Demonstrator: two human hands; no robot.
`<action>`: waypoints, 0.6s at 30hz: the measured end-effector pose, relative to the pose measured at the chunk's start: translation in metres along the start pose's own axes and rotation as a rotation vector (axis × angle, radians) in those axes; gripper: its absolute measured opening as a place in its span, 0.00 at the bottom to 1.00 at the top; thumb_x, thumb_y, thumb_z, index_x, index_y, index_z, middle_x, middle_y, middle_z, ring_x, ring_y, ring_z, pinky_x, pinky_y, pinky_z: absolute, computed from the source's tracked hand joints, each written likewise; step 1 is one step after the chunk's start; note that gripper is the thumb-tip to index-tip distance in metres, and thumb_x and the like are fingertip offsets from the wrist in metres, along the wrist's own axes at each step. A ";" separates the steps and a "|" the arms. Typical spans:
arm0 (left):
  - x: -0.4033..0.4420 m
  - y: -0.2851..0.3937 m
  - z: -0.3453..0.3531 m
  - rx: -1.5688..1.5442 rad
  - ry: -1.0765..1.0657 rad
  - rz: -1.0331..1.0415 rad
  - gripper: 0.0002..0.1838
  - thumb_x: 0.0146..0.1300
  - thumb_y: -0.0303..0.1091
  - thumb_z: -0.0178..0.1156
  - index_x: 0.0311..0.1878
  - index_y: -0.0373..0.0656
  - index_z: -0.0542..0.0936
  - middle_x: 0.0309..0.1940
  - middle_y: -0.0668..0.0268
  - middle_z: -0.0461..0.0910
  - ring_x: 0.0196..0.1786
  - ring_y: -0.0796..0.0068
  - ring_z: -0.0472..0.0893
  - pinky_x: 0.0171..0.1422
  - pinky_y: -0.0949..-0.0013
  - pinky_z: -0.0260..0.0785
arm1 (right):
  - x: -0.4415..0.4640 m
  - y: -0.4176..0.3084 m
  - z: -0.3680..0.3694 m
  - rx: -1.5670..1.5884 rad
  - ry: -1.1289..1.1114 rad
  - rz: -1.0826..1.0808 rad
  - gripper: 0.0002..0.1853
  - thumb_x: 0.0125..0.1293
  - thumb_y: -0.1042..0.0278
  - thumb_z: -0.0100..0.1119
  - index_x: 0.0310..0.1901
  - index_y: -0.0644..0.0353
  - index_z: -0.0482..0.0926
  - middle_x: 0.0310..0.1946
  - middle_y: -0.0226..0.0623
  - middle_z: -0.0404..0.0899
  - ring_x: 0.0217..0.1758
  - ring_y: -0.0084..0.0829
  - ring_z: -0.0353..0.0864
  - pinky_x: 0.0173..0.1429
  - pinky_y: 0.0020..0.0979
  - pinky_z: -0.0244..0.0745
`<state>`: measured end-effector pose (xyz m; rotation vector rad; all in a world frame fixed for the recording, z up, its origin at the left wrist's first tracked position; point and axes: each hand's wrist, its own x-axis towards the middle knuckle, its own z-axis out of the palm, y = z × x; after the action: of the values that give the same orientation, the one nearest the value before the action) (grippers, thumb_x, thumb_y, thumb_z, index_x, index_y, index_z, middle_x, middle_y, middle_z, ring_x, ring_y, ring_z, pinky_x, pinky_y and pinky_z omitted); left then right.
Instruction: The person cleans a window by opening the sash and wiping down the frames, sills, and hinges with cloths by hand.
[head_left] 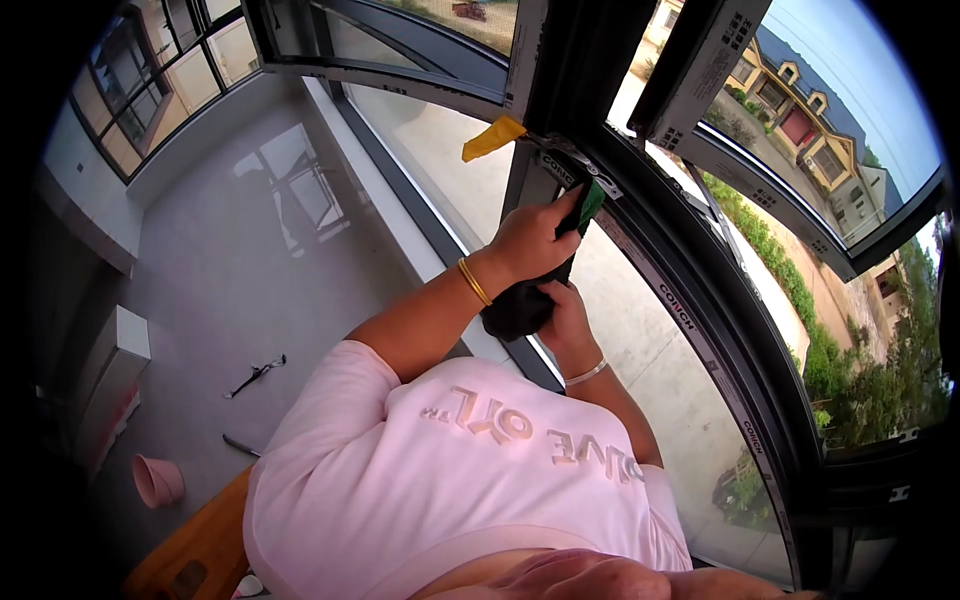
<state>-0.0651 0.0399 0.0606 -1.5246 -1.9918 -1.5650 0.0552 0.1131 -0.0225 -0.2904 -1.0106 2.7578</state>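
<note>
My left hand (538,240), with a gold bracelet at the wrist, is closed around the upper part of a black and green object (592,207). Just below it, my right hand (568,315), wearing a silver bangle, has its fingers bent against the object's lower black part. That part bulges into a rounded dark mass (518,310); its exact kind is unclear. The object's top end is close to the dark window frame (675,255), beside a metal fitting (570,152). A yellow piece (493,139) sticks out to the left of the fitting.
Open window sashes (735,175) flank the frame. A low white ledge (385,185) runs along the left glass. On the grey floor (230,260) lie a dark tool (254,376) and a pink bucket (158,481). A wooden piece (195,540) stands at lower left.
</note>
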 end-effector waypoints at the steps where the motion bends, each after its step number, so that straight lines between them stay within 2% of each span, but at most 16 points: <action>1: 0.001 0.001 -0.002 -0.026 -0.059 0.034 0.26 0.61 0.33 0.59 0.64 0.42 0.76 0.30 0.54 0.84 0.31 0.50 0.84 0.40 0.54 0.77 | -0.004 -0.001 0.002 0.003 -0.010 -0.010 0.18 0.69 0.75 0.56 0.58 0.73 0.74 0.53 0.44 0.83 0.53 0.36 0.85 0.59 0.37 0.82; 2: 0.002 0.001 -0.006 -0.025 -0.054 0.040 0.26 0.61 0.33 0.59 0.64 0.42 0.76 0.30 0.54 0.84 0.31 0.50 0.84 0.40 0.54 0.77 | -0.008 -0.002 0.004 -0.002 -0.016 -0.014 0.18 0.69 0.75 0.56 0.58 0.73 0.74 0.53 0.44 0.83 0.53 0.36 0.85 0.59 0.37 0.82; 4: 0.003 -0.006 -0.020 -0.389 -0.118 -0.149 0.21 0.66 0.29 0.59 0.62 0.39 0.78 0.40 0.63 0.85 0.43 0.70 0.82 0.50 0.64 0.76 | -0.019 -0.008 0.010 -0.084 0.009 -0.050 0.20 0.68 0.76 0.58 0.60 0.73 0.73 0.54 0.44 0.82 0.54 0.37 0.85 0.62 0.38 0.81; 5: 0.004 -0.009 -0.027 -0.569 -0.155 -0.242 0.18 0.68 0.28 0.58 0.60 0.37 0.79 0.46 0.68 0.85 0.49 0.81 0.80 0.55 0.69 0.75 | -0.024 -0.013 0.015 -0.157 0.020 -0.071 0.24 0.67 0.77 0.60 0.64 0.73 0.69 0.57 0.45 0.80 0.58 0.36 0.83 0.66 0.38 0.78; 6: 0.004 -0.010 -0.031 -0.567 -0.160 -0.236 0.18 0.68 0.28 0.58 0.60 0.37 0.79 0.46 0.68 0.85 0.49 0.81 0.80 0.55 0.69 0.75 | -0.026 -0.015 0.014 -0.155 0.018 -0.079 0.24 0.67 0.77 0.60 0.64 0.73 0.69 0.57 0.45 0.80 0.58 0.36 0.83 0.66 0.38 0.78; 8: -0.001 -0.011 -0.037 -0.884 -0.130 -0.400 0.17 0.70 0.29 0.58 0.60 0.36 0.79 0.47 0.68 0.84 0.49 0.79 0.81 0.55 0.70 0.76 | -0.029 -0.018 0.011 -0.282 -0.003 -0.202 0.29 0.68 0.76 0.60 0.68 0.71 0.65 0.62 0.46 0.76 0.64 0.36 0.79 0.69 0.36 0.74; 9: -0.003 -0.005 -0.042 -0.984 -0.115 -0.463 0.16 0.71 0.30 0.58 0.59 0.37 0.79 0.46 0.68 0.84 0.48 0.78 0.82 0.56 0.71 0.76 | -0.031 -0.020 0.009 -0.314 -0.043 -0.190 0.34 0.68 0.74 0.62 0.73 0.70 0.59 0.67 0.46 0.71 0.70 0.36 0.73 0.74 0.36 0.68; 10: -0.006 -0.007 -0.047 -0.981 -0.128 -0.468 0.16 0.71 0.30 0.58 0.59 0.37 0.79 0.46 0.68 0.84 0.48 0.78 0.82 0.56 0.71 0.76 | -0.031 -0.020 0.009 -0.305 -0.036 -0.196 0.34 0.68 0.74 0.62 0.73 0.70 0.59 0.67 0.46 0.71 0.70 0.36 0.73 0.74 0.36 0.68; 12: -0.012 -0.013 -0.057 -1.198 -0.135 -0.606 0.17 0.72 0.32 0.58 0.61 0.38 0.78 0.47 0.66 0.85 0.49 0.76 0.83 0.58 0.70 0.76 | -0.033 -0.019 0.010 -0.416 -0.009 -0.268 0.35 0.68 0.73 0.61 0.73 0.71 0.58 0.69 0.46 0.69 0.73 0.38 0.69 0.78 0.39 0.61; 13: -0.013 -0.014 -0.058 -1.198 -0.144 -0.612 0.17 0.72 0.32 0.58 0.61 0.38 0.78 0.47 0.66 0.85 0.49 0.76 0.83 0.58 0.70 0.76 | -0.033 -0.020 0.012 -0.478 -0.003 -0.268 0.38 0.68 0.68 0.62 0.75 0.71 0.55 0.72 0.47 0.66 0.76 0.39 0.64 0.80 0.39 0.56; 16: -0.017 -0.016 -0.062 -1.353 -0.084 -0.604 0.18 0.72 0.33 0.58 0.62 0.37 0.77 0.49 0.65 0.85 0.50 0.75 0.84 0.58 0.70 0.77 | -0.031 -0.024 0.023 -0.593 -0.014 -0.365 0.40 0.69 0.66 0.63 0.76 0.69 0.54 0.72 0.48 0.65 0.77 0.38 0.62 0.79 0.39 0.56; 17: -0.019 -0.017 -0.065 -1.353 -0.087 -0.609 0.18 0.72 0.33 0.58 0.62 0.37 0.77 0.49 0.65 0.85 0.50 0.75 0.84 0.58 0.70 0.77 | -0.028 -0.025 0.021 -0.682 -0.023 -0.375 0.40 0.71 0.62 0.62 0.77 0.66 0.54 0.73 0.48 0.64 0.78 0.38 0.60 0.80 0.40 0.54; 18: -0.020 -0.018 -0.067 -1.349 -0.112 -0.597 0.18 0.73 0.33 0.58 0.62 0.37 0.77 0.49 0.65 0.85 0.50 0.75 0.84 0.58 0.69 0.77 | -0.026 -0.026 0.026 -0.678 -0.017 -0.374 0.40 0.71 0.62 0.62 0.77 0.66 0.54 0.73 0.48 0.64 0.78 0.38 0.60 0.80 0.40 0.54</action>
<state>-0.0985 -0.0245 0.0650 -1.2461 -1.4032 -3.5546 0.0765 0.1107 0.0169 -0.1442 -1.7733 2.0225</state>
